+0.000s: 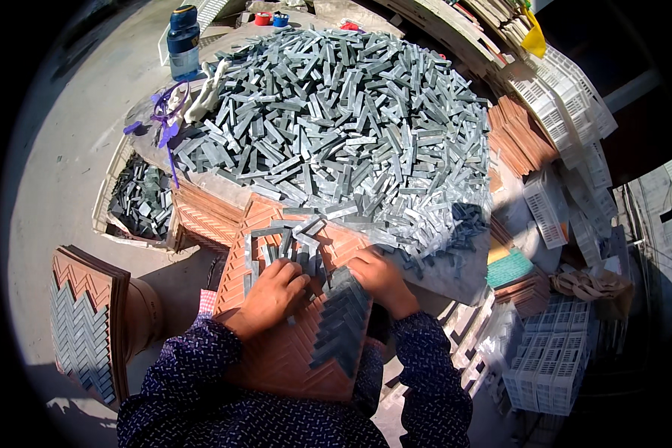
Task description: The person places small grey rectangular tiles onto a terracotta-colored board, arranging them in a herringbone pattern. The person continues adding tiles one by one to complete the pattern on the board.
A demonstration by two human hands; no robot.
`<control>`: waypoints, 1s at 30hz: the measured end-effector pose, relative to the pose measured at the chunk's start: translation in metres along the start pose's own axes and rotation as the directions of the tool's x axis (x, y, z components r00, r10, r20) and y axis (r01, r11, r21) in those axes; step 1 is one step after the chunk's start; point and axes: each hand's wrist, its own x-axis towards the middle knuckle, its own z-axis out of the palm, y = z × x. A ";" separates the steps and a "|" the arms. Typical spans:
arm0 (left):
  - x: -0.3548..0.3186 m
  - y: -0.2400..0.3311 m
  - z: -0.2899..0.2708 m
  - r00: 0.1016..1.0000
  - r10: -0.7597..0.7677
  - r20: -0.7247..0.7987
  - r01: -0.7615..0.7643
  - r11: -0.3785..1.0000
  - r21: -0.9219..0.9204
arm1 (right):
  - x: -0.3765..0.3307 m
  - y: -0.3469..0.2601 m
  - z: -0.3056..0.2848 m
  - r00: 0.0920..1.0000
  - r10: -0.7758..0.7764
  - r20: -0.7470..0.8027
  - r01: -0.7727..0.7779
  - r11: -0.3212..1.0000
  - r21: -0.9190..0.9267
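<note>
An orange template board [291, 366] with herringbone grooves lies tilted in front of me, its far end against the heap. Grey stone strips [340, 328] fill its right side in a zigzag pattern. My left hand [270, 293] is closed, its bent fingers over loose grey strips [280, 245] lying on the board; the fingertips are partly hidden. My right hand [381, 278] is at the board's right edge, with fingers bent and pressed together at the upper end of the laid strips. What its fingertips hold, if anything, is hidden.
A large heap of grey strips [336, 112] covers the table beyond. A filled template stack [86, 328] stands left, near a crate of dark strips [142, 201]. Behind are a blue bottle [184, 48] and white gloves [205, 93]. White plastic baskets [549, 358] stand right.
</note>
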 end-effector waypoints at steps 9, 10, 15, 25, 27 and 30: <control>0.001 0.000 0.001 1.000 -0.002 0.001 0.002 1.000 -0.014 | 0.005 0.006 0.008 0.976 0.218 0.006 -0.216 0.960 0.177; 0.000 0.000 0.001 1.000 -0.006 0.006 0.006 1.000 -0.007 | 0.006 0.007 0.010 0.978 0.211 0.000 -0.207 0.959 0.193; 0.000 -0.001 0.002 1.000 -0.001 0.002 0.001 1.000 -0.008 | 0.005 0.008 0.009 0.972 0.235 -0.019 -0.219 0.930 0.297; 0.001 0.000 0.000 0.998 0.019 -0.058 -0.020 1.000 -0.005 | 0.014 -0.013 0.027 0.939 0.266 -0.217 -0.244 0.962 0.124; -0.001 -0.002 0.001 0.998 0.019 -0.066 -0.019 1.000 0.002 | 0.021 -0.034 0.028 0.906 0.393 -0.155 -0.354 0.907 0.226; 0.001 0.001 0.003 0.997 0.000 -0.071 -0.002 1.000 -0.027 | 0.023 -0.057 0.033 0.826 0.564 -0.012 -0.552 0.812 0.188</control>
